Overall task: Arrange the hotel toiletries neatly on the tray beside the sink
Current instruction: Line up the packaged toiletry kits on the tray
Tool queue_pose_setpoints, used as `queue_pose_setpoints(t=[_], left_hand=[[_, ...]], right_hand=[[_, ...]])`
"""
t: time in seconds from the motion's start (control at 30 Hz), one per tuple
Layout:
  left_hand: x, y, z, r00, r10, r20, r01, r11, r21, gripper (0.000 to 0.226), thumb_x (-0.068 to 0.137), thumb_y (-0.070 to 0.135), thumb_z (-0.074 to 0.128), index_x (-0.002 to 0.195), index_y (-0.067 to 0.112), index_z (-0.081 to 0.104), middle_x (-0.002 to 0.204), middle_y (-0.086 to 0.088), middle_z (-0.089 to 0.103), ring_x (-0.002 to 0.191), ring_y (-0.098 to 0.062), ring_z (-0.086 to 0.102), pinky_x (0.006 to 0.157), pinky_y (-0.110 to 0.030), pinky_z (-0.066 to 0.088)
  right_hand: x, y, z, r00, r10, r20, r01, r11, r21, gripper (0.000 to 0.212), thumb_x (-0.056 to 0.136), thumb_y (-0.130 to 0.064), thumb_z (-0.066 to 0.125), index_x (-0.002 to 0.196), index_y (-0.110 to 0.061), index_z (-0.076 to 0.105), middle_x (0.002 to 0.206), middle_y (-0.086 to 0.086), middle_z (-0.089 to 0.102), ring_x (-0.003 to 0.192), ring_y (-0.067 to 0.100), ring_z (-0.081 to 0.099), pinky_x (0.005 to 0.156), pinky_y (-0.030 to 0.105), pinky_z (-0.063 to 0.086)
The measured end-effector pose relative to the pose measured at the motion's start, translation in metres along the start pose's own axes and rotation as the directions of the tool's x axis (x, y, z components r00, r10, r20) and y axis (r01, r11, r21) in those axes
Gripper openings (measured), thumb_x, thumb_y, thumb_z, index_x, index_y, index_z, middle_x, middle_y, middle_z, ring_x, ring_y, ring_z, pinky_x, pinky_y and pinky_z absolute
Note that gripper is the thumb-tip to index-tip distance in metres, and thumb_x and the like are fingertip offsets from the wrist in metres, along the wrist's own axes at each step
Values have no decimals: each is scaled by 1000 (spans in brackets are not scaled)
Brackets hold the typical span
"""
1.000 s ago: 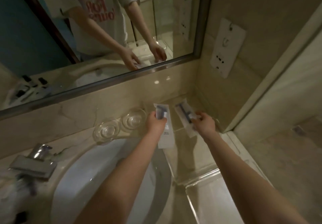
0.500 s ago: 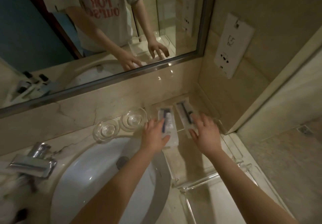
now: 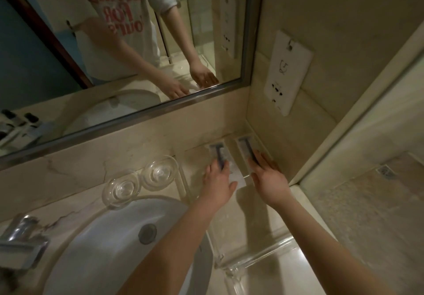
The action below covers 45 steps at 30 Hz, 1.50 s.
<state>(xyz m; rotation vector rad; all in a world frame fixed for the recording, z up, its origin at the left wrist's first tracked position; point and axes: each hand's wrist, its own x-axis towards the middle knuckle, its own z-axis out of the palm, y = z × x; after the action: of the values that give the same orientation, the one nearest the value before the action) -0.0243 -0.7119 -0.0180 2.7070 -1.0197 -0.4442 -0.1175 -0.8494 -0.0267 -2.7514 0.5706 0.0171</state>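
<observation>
Two clear sachets, each with a dark razor inside, lie side by side at the far end of a clear acrylic tray to the right of the sink. My left hand lies flat on the left razor sachet, fingers spread over its near half. On the right razor sachet, next to the wall corner, my right hand presses flat. Neither hand grips anything.
Two upturned clear glasses stand between tray and sink. A chrome tap is at the left. A mirror runs along the back wall, a white socket plate sits on the right wall. A glass shower partition edge bounds the counter on the right.
Both hands laid the sachets down on the tray, let go, and now rest flat on them, pushing them toward the back wall. The camera tilted down slightly.
</observation>
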Motion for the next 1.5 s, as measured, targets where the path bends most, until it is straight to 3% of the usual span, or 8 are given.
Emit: queue_pose_setpoints(t=[0.17, 0.3, 0.53, 0.67, 0.83, 1.07, 1.23, 1.5], left_hand=[[12, 16, 3, 998, 58, 37, -57, 998, -18, 65, 88, 40, 52, 144, 19, 26, 148, -15, 21, 128, -33, 28, 109, -39, 29], [15, 22, 3, 996, 82, 26, -81, 996, -24, 63, 87, 39, 53, 142, 21, 29, 145, -15, 26, 125, -34, 32, 107, -39, 33], [-3, 5, 8, 984, 178, -19, -177, 984, 22, 56, 92, 36, 44, 144, 25, 27, 156, -3, 17, 144, -23, 12, 112, -42, 22], [-6, 12, 12, 973, 217, 72, -221, 974, 44, 61, 93, 37, 42, 147, 22, 17, 159, -2, 0, 147, -19, 1, 115, -43, 14], [1, 26, 7, 977, 178, 118, -186, 981, 61, 59, 94, 37, 39, 146, 19, 19, 160, -3, -1, 147, -18, 3, 112, -43, 20], [-17, 9, -14, 990, 125, 68, -120, 990, -78, 58, 96, 30, 38, 148, 16, 16, 159, -7, 2, 146, -22, 9, 116, -40, 19], [-59, -45, -39, 998, 42, -51, -44, 999, -33, 55, 94, 35, 42, 144, 16, 30, 157, -9, 17, 146, -24, 10, 118, -41, 16], [-176, -163, -76, 968, -175, -182, 165, 984, -73, 71, 74, 50, 27, 125, 11, 56, 141, -15, 46, 135, -33, 36, 111, -43, 31]], right_hand=[[8, 10, -5, 1000, 20, 17, -21, 999, 49, 55, 92, -14, 37, 146, -22, 27, 159, 2, 14, 145, 21, 16, 113, 40, 28], [4, 8, -6, 998, 16, -64, -6, 988, 156, 66, 81, -34, 20, 144, -20, 34, 155, 7, 26, 141, 25, 31, 107, 40, 37], [-17, 11, 8, 985, -1, -171, 28, 988, 154, 52, 80, -9, 50, 132, -6, 50, 141, 18, 48, 108, 37, 62, 89, 42, 52], [-14, 16, 7, 995, 18, -99, -12, 998, 66, 55, 84, -7, 53, 138, -8, 43, 150, 12, 35, 130, 33, 46, 100, 43, 43], [-12, 14, -1, 998, 20, -53, -18, 999, 41, 57, 89, -10, 45, 144, -10, 33, 156, 9, 23, 141, 29, 31, 109, 40, 33], [-27, -3, -12, 985, 56, -166, -32, 989, 141, 51, 78, -12, 53, 129, -6, 52, 132, 20, 54, 110, 42, 57, 88, 45, 50], [-41, -56, -16, 974, -81, -212, 114, 982, 148, 44, 72, -12, 65, 115, -4, 60, 122, 21, 61, 108, 41, 59, 86, 49, 51], [-65, -195, 4, 953, -298, -57, 303, 938, 168, 44, 84, -21, 57, 127, -11, 54, 131, 12, 55, 117, 34, 52, 94, 43, 46]])
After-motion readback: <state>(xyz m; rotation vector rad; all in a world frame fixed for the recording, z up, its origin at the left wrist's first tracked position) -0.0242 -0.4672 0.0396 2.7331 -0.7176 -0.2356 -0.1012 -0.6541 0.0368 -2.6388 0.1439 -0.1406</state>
